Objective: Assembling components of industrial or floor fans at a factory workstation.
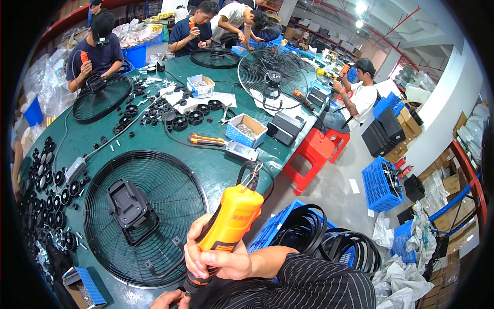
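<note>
An orange-yellow electric screwdriver (231, 213), tip down and cord at its upper end, is gripped in my right hand (224, 262). At the lower edge, my left hand (169, 300) has its fingers pinched together right by the tool's tip; whatever they hold is too small and too cut off to name. Just beyond both hands a round black wire fan grille (172, 177) lies flat on the green table (211, 177). A black plastic housing (126, 206) with a bracket sits on its middle. A curved black tube (167, 273) crosses the grille's near side.
Black round knobs (56, 198) cover the table's left side. A box of screws (247, 129) stands beyond the grille; another box (85, 288) is near left. To the right are a red stool (314, 154) and a blue crate (272, 226) with black rings. Several co-workers sit around the table.
</note>
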`<state>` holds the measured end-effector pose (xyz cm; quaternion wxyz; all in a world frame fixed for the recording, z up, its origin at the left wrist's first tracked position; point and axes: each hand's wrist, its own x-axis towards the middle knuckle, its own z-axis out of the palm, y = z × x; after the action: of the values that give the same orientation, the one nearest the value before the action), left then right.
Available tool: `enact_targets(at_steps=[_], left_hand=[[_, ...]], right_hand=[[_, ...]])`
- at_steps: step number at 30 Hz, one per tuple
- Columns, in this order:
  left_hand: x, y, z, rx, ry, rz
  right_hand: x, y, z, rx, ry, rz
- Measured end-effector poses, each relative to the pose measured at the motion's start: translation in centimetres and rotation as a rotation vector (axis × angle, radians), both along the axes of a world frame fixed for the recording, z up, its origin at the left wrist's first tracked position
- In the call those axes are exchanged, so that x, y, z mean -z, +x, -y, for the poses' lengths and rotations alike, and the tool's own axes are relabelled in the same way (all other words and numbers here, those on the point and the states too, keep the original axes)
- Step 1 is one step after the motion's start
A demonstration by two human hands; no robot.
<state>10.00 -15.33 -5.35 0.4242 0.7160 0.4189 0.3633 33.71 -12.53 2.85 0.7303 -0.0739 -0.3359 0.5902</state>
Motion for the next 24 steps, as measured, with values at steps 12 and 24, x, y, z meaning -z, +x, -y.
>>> enact_targets(at_steps=[12,24], left_hand=[[-0.8,1.2,1.5,0.014,0.031,-0.02],[1.5,2.7,0.6,-0.199,0.37,-0.042]], right_hand=[[1.8,-0.6,0.9,-0.015,-0.069,0.08],[1.6,1.2,0.5,-0.105,0.094,0.282]])
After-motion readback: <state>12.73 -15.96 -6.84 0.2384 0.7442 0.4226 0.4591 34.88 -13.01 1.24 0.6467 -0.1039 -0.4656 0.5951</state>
